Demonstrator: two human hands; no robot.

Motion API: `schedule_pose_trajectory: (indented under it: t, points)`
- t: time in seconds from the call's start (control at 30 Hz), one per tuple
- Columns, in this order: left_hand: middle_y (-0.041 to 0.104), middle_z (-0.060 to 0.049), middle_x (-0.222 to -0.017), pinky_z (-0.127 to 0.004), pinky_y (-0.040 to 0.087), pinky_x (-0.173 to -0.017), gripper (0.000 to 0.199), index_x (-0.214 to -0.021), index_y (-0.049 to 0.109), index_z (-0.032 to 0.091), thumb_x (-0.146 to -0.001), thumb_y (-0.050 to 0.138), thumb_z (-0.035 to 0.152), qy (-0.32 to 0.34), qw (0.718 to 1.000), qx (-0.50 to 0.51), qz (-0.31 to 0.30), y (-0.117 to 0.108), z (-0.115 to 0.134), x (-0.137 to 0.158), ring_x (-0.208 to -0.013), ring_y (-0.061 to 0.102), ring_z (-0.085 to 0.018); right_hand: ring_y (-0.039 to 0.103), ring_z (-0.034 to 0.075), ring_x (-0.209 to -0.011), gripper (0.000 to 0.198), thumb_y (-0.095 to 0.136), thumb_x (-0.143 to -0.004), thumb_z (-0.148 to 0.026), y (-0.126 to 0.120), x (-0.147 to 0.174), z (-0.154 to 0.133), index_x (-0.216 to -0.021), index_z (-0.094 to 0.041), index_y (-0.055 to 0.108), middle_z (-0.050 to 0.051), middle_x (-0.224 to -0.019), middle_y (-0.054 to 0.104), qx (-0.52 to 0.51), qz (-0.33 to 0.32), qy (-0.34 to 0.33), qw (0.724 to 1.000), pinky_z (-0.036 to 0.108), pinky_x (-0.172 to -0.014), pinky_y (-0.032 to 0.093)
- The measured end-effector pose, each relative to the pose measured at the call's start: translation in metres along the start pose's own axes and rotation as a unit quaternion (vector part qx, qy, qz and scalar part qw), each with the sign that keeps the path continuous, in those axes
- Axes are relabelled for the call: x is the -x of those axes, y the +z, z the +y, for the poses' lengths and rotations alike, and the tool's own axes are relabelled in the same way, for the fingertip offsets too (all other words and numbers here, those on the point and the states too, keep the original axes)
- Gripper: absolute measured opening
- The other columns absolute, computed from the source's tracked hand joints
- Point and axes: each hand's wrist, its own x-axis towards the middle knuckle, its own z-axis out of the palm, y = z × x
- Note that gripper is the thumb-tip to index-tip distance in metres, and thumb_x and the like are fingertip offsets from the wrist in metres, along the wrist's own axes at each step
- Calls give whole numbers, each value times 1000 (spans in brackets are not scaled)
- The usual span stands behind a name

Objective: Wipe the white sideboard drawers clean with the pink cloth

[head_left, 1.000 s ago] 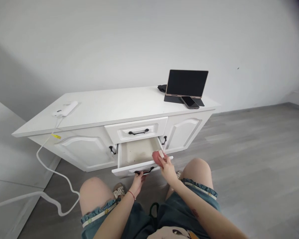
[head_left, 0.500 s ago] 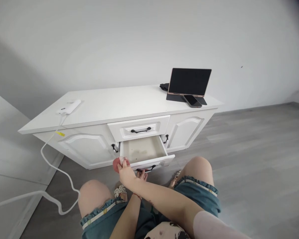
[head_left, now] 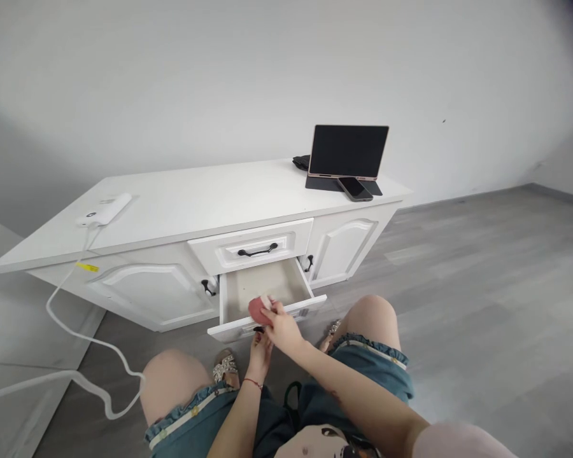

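Presently, the right hand (head_left: pixel 284 331) grips a pink cloth (head_left: pixel 259 310) at the front of the open drawer (head_left: pixel 279 280). Just below that grip, the left hand (head_left: pixel 260 353) is at the handle (head_left: pixel 258 329); whether its fingers are closed around it cannot be determined. Above the grip sits the upper drawer (head_left: pixel 253 242); farther up, rightward, a tablet (head_left: pixel 348 151) and phone (head_left: pixel 355 189).

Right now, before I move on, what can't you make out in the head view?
In the head view:
Lower handle: mostly hidden by the right hand and pink item; the left hand's grip there is unclear.
Lower drawer's near floor: hidden by its front panel and the pink item.
Black item: partly behind the upright screen.
White cable: cut off by the left edge.
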Motion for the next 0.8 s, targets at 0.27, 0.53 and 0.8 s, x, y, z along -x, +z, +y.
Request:
schedule_pose_trajectory:
  t: [0.27, 0.53, 0.8]
  points:
    - [75, -5, -77, -29, 54, -83, 21, -64, 59, 17, -76, 72, 6, -44, 998, 35, -10, -13, 3, -1, -74, 71, -14, 62, 23, -103, 52, 51, -79, -10, -35, 22, 110, -127, -27, 65, 10, -116, 54, -15, 149, 78, 986, 34, -86, 53]
    - [74, -2, -74, -29, 55, -81, 21, -65, 59, 19, -80, 68, 6, -36, 999, 19, 4, -1, 12, -25, -69, 71, -13, 55, 25, -106, 46, 52, -71, -12, 0, -3, 121, -116, -19, 54, 11, -115, 47, -206, 324, 168, 908, 42, -95, 47]
    - [74, -3, -74, -26, 54, -81, 22, -66, 60, 19, -84, 64, 7, -30, 999, 0, 12, 13, 20, -39, -74, 73, -13, 50, 27, -116, 43, 58, -60, -14, 59, -48, 123, -99, -21, 41, 8, -106, 55, -394, 386, 333, 765, 40, -100, 41]
